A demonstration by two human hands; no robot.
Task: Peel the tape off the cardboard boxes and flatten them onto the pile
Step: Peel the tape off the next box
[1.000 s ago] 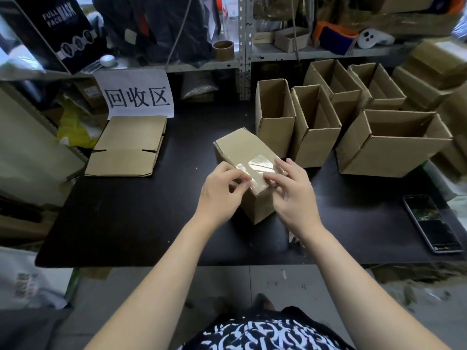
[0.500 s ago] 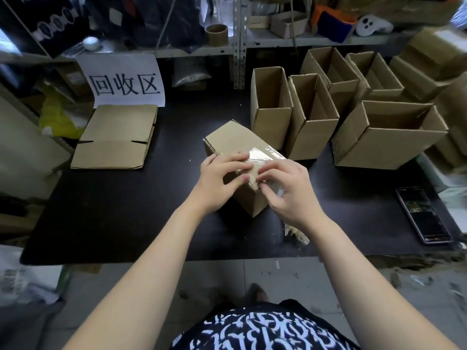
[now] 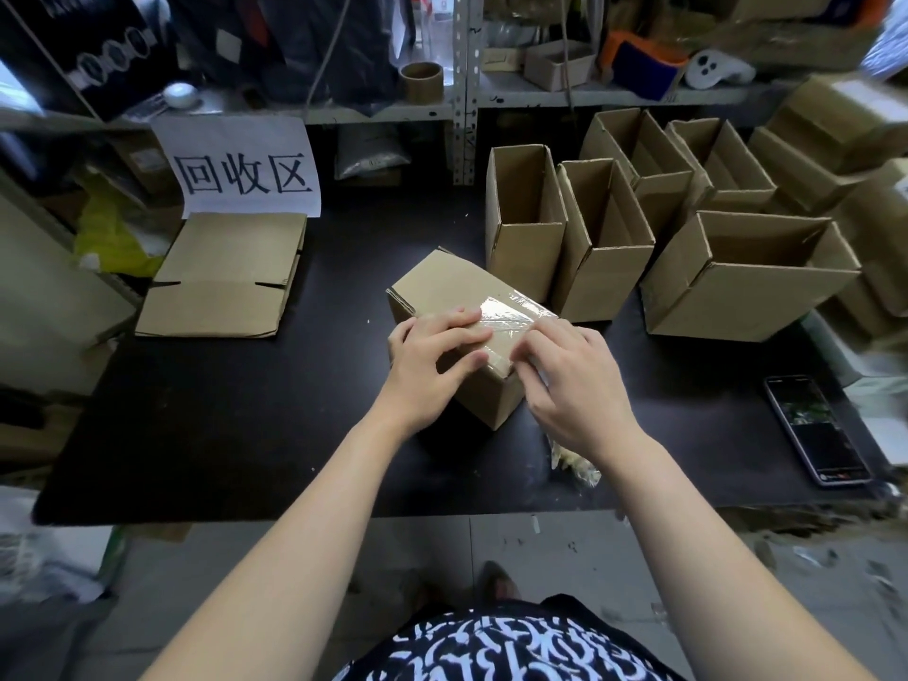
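A: Box status?

B: Taped box (image 3: 457, 292) sits mid-table, tilted corner-on to the person, closed side up. Clear tape (image 3: 508, 312) still across the top and over the near edge. Not off yet.

A: What changed in the last sec?

B: Hands mostly. Both were picking at the tape w/ fingertips. Now the left hand (image 3: 432, 356) has spread over the top, fingers fairly straight and pressing down, thumb on the near face. It's bracing, not peeling.

A: Right?

B: Right hand (image 3: 572, 380) slid down to the near corner, fingers curled in on the tape end. Can't tell if a flap is actually pinched, since the knuckles hide it.

A: Meaning?

B: Prob. one hand steadies while the other hunts for an edge. The peel itself hasn't begun, so flattening's a way off.

A: Around it?

B: Crumpled tape wad (image 3: 575, 462) at the table (image 3: 245, 425) edge under the right wrist. Flat pile (image 3: 226, 277) at far left below the paper sign (image 3: 245, 169), well apart. Open boxes (image 3: 604, 238) just behind, phone (image 3: 815, 430) far right.
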